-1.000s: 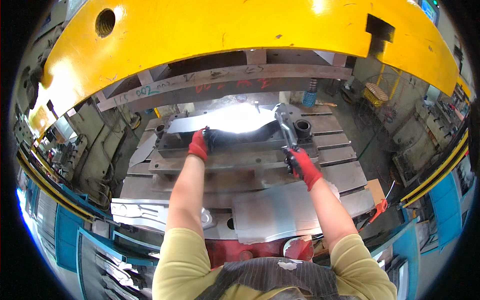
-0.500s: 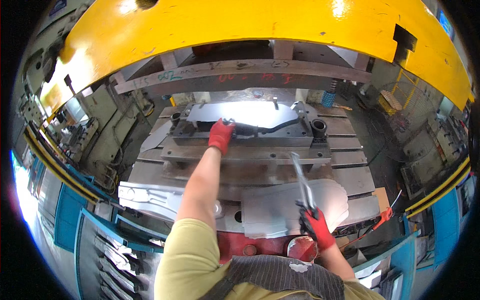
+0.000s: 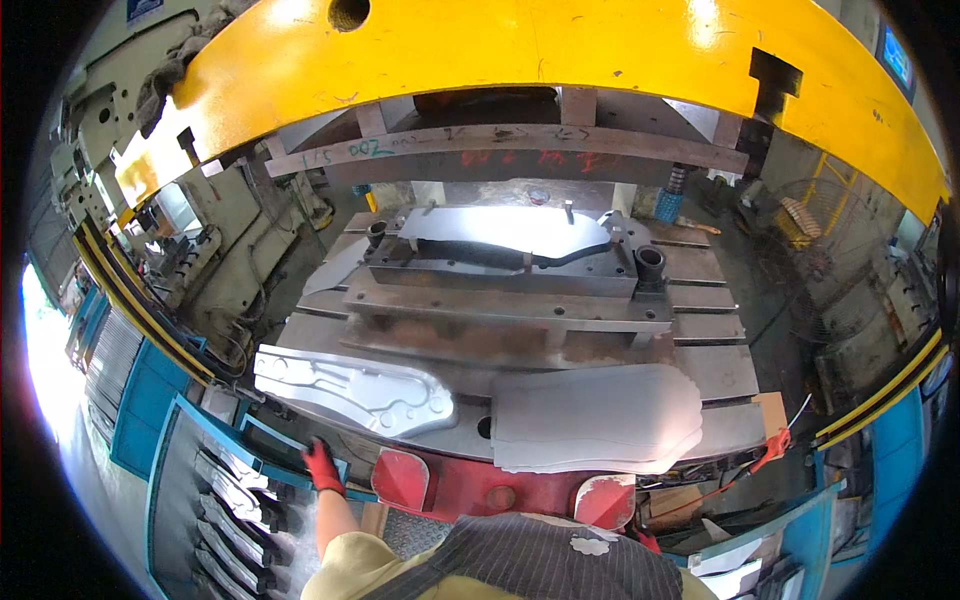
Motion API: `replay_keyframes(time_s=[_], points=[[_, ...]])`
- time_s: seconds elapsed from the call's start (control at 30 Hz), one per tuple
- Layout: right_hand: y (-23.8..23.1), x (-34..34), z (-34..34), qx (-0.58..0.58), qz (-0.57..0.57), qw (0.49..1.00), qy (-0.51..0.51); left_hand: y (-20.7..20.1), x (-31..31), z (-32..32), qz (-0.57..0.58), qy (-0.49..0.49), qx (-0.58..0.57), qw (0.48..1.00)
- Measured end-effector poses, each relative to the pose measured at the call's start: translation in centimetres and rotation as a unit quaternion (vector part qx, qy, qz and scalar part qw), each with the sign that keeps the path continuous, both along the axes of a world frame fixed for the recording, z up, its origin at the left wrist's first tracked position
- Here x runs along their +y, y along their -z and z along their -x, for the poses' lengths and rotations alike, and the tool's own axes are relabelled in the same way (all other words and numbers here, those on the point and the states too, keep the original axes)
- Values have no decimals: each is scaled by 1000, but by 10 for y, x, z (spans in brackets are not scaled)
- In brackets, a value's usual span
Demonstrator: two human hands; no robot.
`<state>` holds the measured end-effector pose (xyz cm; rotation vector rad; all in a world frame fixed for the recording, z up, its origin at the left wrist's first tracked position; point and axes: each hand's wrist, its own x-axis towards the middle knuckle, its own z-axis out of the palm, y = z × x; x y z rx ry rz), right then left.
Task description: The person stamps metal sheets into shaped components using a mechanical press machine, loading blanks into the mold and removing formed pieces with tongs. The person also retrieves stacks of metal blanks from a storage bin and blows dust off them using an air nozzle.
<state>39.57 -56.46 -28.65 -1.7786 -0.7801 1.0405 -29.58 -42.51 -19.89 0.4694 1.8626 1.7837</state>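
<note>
My left hand (image 3: 323,468), in a red glove, is off the table's near left edge, close to the blue rack (image 3: 172,470). Its fingers look apart, and nothing shows in them. Only a scrap of red glove shows of my right hand (image 3: 648,542), beside my apron; its fingers are hidden. A flat, shiny sheet-metal blank (image 3: 510,231) lies on the dark lower die (image 3: 500,275). A stack of flat blanks (image 3: 598,415) rests at the table's near right. To its left lies a formed metal panel (image 3: 355,390).
The yellow press ram (image 3: 540,50) with its upper die block (image 3: 500,150) hangs above the lower die. Guide posts (image 3: 649,262) rise at the die's sides. Red press parts (image 3: 402,478) stand below the table's front edge. Formed panels (image 3: 235,535) fill the left rack.
My left hand has left the die and moved down to the left. My right hand has drawn back from the stack, and its long metal tool is out of sight. The view has shifted slightly.
</note>
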Motion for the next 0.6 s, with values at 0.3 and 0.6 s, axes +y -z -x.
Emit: replay_keyframes(time_s=[0.3, 0.6], points=[[5, 43, 1, 16, 111, 989, -100, 118, -38, -13, 412, 587, 504, 481], [25, 56, 10, 29, 226, 953, -199, 108, -46, -15, 470, 557, 562, 393]])
